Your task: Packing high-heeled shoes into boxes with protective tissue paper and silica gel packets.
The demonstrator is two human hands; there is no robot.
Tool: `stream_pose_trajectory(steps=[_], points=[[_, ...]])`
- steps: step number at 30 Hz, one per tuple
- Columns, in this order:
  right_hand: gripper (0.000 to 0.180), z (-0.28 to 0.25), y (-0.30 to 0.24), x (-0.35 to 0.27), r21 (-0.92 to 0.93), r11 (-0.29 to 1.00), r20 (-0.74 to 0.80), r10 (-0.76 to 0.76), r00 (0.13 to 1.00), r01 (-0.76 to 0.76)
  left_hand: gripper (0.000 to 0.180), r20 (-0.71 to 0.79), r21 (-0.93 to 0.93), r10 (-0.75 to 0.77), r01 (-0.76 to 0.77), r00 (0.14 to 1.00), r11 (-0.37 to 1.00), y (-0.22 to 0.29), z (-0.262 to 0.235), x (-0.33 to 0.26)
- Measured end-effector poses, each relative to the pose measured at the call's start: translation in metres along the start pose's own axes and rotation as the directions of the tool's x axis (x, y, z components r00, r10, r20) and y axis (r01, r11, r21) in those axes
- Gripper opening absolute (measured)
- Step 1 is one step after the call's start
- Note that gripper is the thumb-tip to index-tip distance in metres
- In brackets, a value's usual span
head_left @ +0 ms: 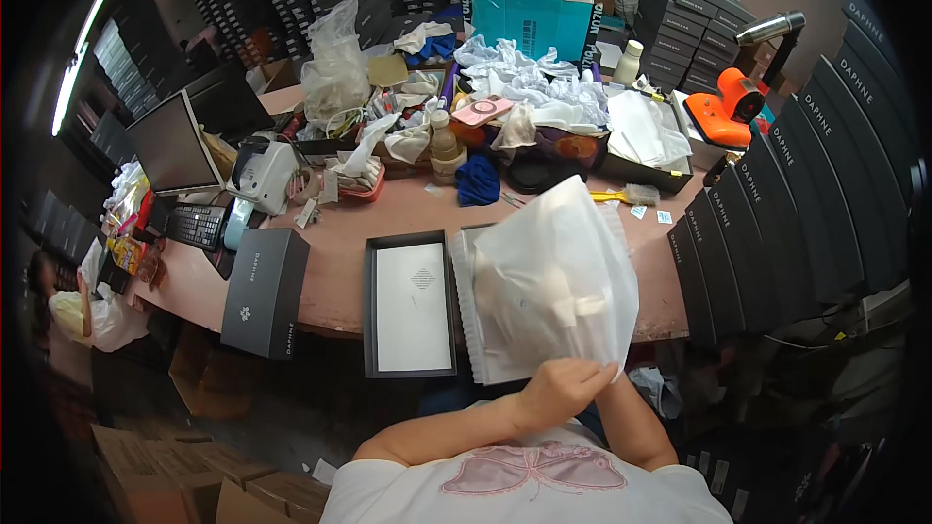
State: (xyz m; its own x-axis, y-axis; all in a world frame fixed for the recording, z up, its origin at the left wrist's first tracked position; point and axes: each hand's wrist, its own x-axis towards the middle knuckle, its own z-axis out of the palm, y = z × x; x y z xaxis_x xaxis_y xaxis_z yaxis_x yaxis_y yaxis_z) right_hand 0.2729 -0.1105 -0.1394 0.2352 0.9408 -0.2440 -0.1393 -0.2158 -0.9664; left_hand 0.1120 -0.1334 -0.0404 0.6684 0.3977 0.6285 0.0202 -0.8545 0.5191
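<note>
A translucent white bag (544,262) is held up over the table's front edge. My left hand (563,390) pinches its lower edge, fingers closed. My right forearm (636,422) rises to the bag, and the right hand is only a blurred skin-toned shape through the white film, inside or behind it. Pale shapes show there too, too unclear to name. Just left of the bag lies an open dark box part (369,306) with a white lining. Another box edge (464,233) peeks out behind the bag, mostly hidden.
At right, dark shoe boxes (767,204) stand in a tall stack. A closed dark box (262,291) sits at the left table edge, near a keyboard (197,223) and monitor (175,146). Crumpled white paper (529,73), an orange lamp-like device (723,112) and a yellow-handled brush (631,196) lie farther back.
</note>
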Motion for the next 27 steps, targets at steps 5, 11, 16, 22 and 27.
stream_pose_trajectory(steps=[5,11,16,22,27], points=[[0.031,-0.082,-0.014,-0.018,-0.884,0.43,0.066,-0.277,0.959,0.185,0.038,0.465,-0.333,-0.52,0.685,0.717,0.648,-0.004,-0.017,-0.092],[0.03,-0.02,-0.085,-0.02,-0.917,0.166,0.333,-0.183,0.925,0.363,0.054,0.551,-0.664,-0.831,0.566,-0.072,-0.489,-0.055,-0.019,-0.218],[0.032,0.076,0.013,0.012,-0.902,0.224,0.395,0.09,0.914,0.368,0.039,0.437,-0.821,-0.886,0.333,-0.156,-0.464,-0.063,0.017,-0.173],[0.025,0.047,0.026,0.021,-0.747,0.595,0.339,-0.041,0.94,0.295,0.007,-0.217,-0.895,-0.97,0.376,0.108,0.242,-0.047,-0.004,-0.136],[0.035,0.061,0.068,0.01,-0.677,0.45,0.489,-0.317,0.813,0.583,0.012,-0.157,0.207,-0.384,0.411,0.91,0.888,-0.042,-0.016,-0.079]])
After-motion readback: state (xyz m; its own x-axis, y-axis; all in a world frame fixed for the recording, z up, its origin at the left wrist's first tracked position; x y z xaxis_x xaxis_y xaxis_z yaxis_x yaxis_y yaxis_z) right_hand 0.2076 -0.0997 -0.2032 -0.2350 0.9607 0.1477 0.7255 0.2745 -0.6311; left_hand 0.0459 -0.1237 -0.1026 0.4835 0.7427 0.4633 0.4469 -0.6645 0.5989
